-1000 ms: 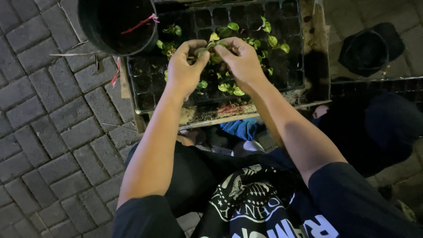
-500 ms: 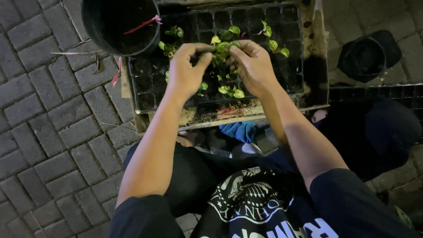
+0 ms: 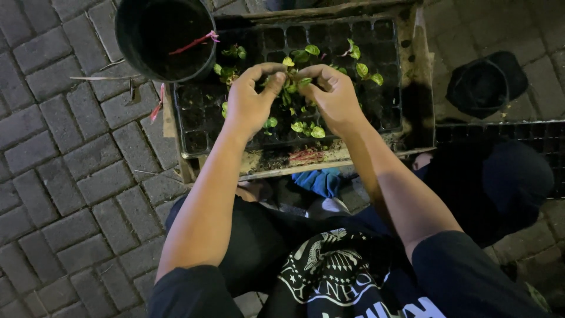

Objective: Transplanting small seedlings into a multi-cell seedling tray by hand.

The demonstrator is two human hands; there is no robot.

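While both arms are reaching forward in the head view, the left hand (image 3: 247, 106) and right hand (image 3: 332, 97) are meeting over the middle of a black seedling tray (image 3: 391, 115). Left thumb and forefinger are pinching together near a small green seedling (image 3: 289, 82), and the right fingertips are closing on it from the other side; each grip is nearly shut, though whether both are actually clamping the stem is too fine to tell. That seedling is sitting between the two hands, above the tray's central cells. More seedlings are showing around it: some leaves (image 3: 309, 126) just below the hands, others (image 3: 362, 68) toward the tray's right half. The tray is lying in a shallow wooden box (image 3: 329, 158) on the brick paving (image 3: 65, 159). A black pot (image 3: 165, 38) with a pink strip inside is overlapping the tray's upper left corner. Another black pot (image 3: 485, 82) is lying on the paving, well apart on the right.
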